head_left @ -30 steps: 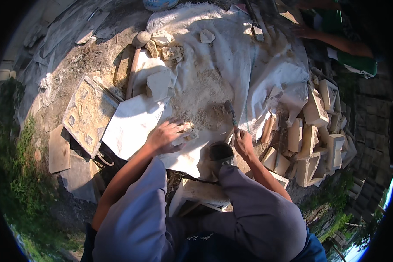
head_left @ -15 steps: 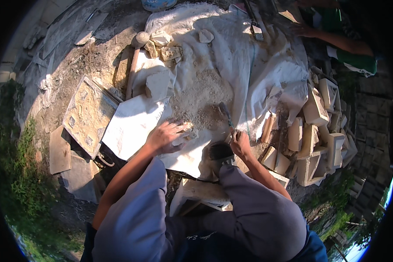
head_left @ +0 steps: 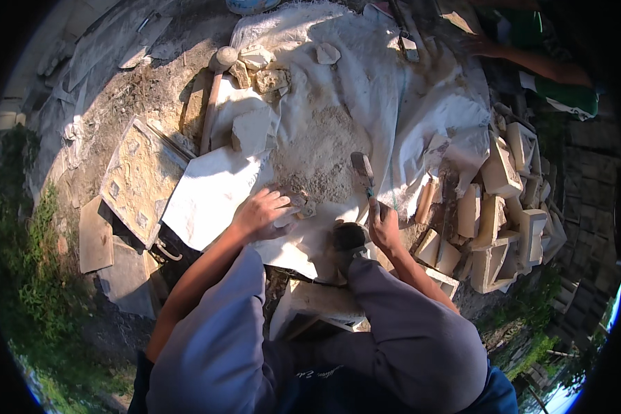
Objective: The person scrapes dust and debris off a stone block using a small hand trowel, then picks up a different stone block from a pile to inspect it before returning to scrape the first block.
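My left hand (head_left: 261,214) is closed around a pale stone chunk (head_left: 285,218) at the near edge of a crushed-stone heap (head_left: 321,155). Its fingers hide part of the chunk. Small broken lumps (head_left: 303,205) lie beside the fingertips. To the right, my right hand (head_left: 383,224) grips the handle of a short hand tool (head_left: 361,164) with a flat, dusty grey-brown head and a bit of teal at the neck. The tool's head is raised beside the heap; its exact kind is unclear. White sacking (head_left: 372,90) is spread beneath the stone.
A long-handled mallet (head_left: 224,58), rough stones (head_left: 272,80) and a pale block (head_left: 251,131) lie farther off. Left is a dusty tray (head_left: 134,179). Hollow pale blocks (head_left: 498,165) are piled right. My shod foot (head_left: 350,238) is near my right hand. Another person's arm (head_left: 531,63) reaches in far right.
My right hand has shifted slightly right and turned, so the tool's head now shows broader and higher up. The left hand stays almost in place at the chunk.
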`<action>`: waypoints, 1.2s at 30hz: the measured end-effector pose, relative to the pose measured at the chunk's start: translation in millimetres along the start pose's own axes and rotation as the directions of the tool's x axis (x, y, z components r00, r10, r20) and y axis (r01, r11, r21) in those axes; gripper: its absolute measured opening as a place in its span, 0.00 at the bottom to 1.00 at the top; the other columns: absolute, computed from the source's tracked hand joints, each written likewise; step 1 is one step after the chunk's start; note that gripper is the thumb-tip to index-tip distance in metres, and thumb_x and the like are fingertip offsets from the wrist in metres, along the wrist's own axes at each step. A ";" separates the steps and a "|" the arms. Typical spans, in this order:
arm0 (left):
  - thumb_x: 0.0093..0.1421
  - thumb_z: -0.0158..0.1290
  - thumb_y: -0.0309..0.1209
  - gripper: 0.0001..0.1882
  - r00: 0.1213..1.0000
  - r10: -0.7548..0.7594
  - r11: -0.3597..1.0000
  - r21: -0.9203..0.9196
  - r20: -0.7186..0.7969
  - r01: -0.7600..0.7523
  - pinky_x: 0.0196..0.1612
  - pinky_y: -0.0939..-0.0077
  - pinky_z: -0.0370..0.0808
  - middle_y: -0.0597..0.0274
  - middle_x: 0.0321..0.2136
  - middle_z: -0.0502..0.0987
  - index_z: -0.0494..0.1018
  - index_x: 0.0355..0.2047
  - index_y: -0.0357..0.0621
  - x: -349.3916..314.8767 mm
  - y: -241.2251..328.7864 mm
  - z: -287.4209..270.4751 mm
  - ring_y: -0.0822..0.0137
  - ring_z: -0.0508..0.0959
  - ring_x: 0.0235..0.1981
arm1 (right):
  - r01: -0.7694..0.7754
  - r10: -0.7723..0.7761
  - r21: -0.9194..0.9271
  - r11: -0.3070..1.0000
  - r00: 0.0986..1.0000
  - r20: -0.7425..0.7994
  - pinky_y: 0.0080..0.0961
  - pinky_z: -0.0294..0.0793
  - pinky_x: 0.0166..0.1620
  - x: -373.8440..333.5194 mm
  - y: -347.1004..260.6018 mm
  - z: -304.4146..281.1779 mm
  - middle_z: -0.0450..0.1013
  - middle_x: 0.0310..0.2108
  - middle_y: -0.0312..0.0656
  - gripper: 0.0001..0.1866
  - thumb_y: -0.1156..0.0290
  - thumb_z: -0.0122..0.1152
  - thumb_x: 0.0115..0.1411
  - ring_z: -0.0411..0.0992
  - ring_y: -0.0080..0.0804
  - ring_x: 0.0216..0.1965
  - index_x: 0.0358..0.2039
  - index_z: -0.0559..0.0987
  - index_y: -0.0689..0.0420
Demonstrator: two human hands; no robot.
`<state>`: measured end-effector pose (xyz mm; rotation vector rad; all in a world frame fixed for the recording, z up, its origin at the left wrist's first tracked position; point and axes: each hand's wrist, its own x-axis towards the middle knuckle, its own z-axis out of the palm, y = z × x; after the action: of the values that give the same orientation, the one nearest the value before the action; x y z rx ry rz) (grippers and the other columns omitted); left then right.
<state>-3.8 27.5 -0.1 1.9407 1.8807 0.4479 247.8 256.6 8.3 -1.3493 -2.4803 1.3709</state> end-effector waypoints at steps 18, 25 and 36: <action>0.52 0.63 0.40 0.23 0.998 -0.026 0.999 -0.038 0.062 0.028 0.56 0.62 0.71 0.59 0.57 0.75 0.78 0.48 0.46 8.4 1.9 -0.9 0.60 0.75 0.58 | 0.096 -0.112 -0.193 0.977 0.991 -0.076 0.52 0.72 0.32 -2.6 28.8 14.0 0.72 0.23 0.65 0.25 0.56 0.50 0.69 0.74 0.67 0.30 0.27 0.78 0.66; 0.52 0.63 0.41 0.26 0.982 0.071 0.997 0.007 -0.177 -0.071 0.56 0.63 0.70 0.59 0.58 0.76 0.77 0.51 0.46 6.9 4.9 -5.9 0.61 0.75 0.58 | -0.050 0.056 -0.118 0.992 0.997 0.047 0.48 0.70 0.30 -1.3 3.9 3.7 0.70 0.19 0.62 0.28 0.54 0.50 0.69 0.71 0.62 0.24 0.21 0.76 0.66; 0.53 0.63 0.41 0.23 0.981 0.059 0.998 -0.020 -0.184 -0.064 0.54 0.63 0.71 0.63 0.57 0.76 0.78 0.48 0.48 10.3 5.8 -4.5 0.60 0.74 0.59 | -0.090 0.099 -0.231 0.969 0.995 0.026 0.51 0.66 0.31 -7.5 27.7 12.9 0.68 0.20 0.66 0.31 0.52 0.51 0.69 0.70 0.68 0.26 0.20 0.74 0.69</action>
<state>-0.5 37.9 6.3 2.0048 1.9187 0.6879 266.4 249.5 -16.1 -1.5151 -2.7029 1.1621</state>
